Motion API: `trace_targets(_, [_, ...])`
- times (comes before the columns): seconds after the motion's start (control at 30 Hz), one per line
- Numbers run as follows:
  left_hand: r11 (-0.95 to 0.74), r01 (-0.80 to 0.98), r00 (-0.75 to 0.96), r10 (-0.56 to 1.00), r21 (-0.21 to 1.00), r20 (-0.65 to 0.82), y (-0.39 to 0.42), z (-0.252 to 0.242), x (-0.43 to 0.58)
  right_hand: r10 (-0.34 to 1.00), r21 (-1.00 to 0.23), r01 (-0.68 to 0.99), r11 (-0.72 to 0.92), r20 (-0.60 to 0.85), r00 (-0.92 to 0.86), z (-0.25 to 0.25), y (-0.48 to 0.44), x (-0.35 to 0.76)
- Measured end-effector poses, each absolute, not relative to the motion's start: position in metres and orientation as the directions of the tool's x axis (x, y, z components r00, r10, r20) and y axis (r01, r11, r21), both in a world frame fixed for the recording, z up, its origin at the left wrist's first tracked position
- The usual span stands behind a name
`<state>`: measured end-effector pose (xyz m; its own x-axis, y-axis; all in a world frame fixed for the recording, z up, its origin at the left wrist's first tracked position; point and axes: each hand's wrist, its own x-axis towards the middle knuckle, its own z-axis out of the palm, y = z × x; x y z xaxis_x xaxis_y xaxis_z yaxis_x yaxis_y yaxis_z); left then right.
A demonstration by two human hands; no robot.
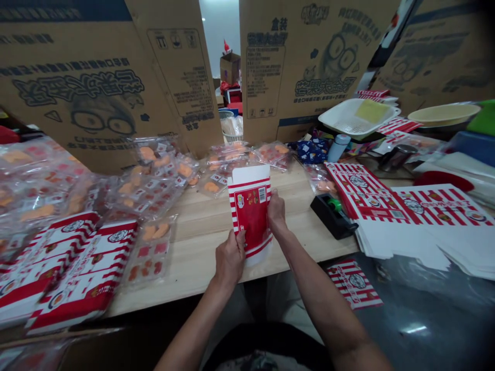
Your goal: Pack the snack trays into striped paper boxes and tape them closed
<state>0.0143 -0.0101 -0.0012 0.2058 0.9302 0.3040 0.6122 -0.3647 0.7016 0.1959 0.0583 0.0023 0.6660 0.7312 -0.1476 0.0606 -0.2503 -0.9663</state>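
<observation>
Between my two hands stands a red and white striped cardboard box [252,216], tilted slightly, its white top flap raised. My left hand [231,257] grips its lower left edge, the thumb on the front panel. At the upper right edge, my right hand [277,212] is closed around the side. What the box contains, if anything, is hidden. To the left lies a clear packet of gummy-like pieces [149,250], near several filled-looking striped boxes [87,273]. On the right, a black tape dispenser [333,216] with a green core sits close to flat striped box blanks [429,221].
Clear packets [150,180] are heaped at the left and along the back. Large brown cartons [309,67] wall off the far side. A white basket [358,118], a cup [339,148] and a pale yellow tray [443,114] stand at back right. One striped piece [355,283] lies below the table edge.
</observation>
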Motion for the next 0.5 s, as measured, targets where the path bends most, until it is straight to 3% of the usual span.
trace_targets(0.13, [-0.403,0.579,0.207,0.913,0.708,0.351,-0.009,-0.012,0.005,0.753,-0.958,0.181,-0.221,-0.05,0.656,0.01,0.05,0.191])
trace_targets(0.3, [-0.286,0.389,0.329,0.931,0.876,0.158,0.012,0.007,-0.011,0.82,-0.94,0.306,0.152,0.293,0.492,0.014,0.027,0.187])
trace_targets(0.4, [-0.174,0.163,0.275,0.953,0.971,0.125,0.028,0.02,-0.016,0.873,-0.951,0.225,0.214,0.289,0.392,0.008,0.016,0.182])
trace_targets(0.5, [-0.155,0.056,0.149,0.978,0.986,0.145,0.039,0.023,-0.018,0.933,-0.98,0.108,0.169,0.194,0.303,-0.005,0.008,0.172])
